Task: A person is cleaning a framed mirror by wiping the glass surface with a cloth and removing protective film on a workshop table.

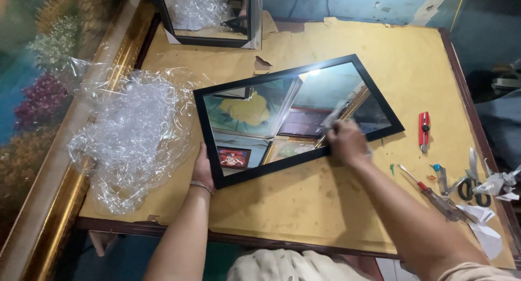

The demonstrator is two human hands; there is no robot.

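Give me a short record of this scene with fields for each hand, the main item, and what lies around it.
left hand: grips the near left edge of the frame
right hand: presses a small cloth on the glass
main item: black picture frame with reflective glass, lying flat and askew on the table
left of frame: crumpled clear plastic wrap
right of frame: red utility knife, screwdriver, scissors
far edge: second black frame, standing

Wooden bench (304, 243) with dark red-brown rim, topped by yellowish brown paper, is carrying a black-framed rectangular glass panel (296, 118) lying flat at centre. Crumpled clear plastic wrap (130, 134) is lying at left. Red utility knife (424, 130), red-handled screwdriver (429, 193), scissors (469, 184) and white paper scraps (483, 226) are lying at right.
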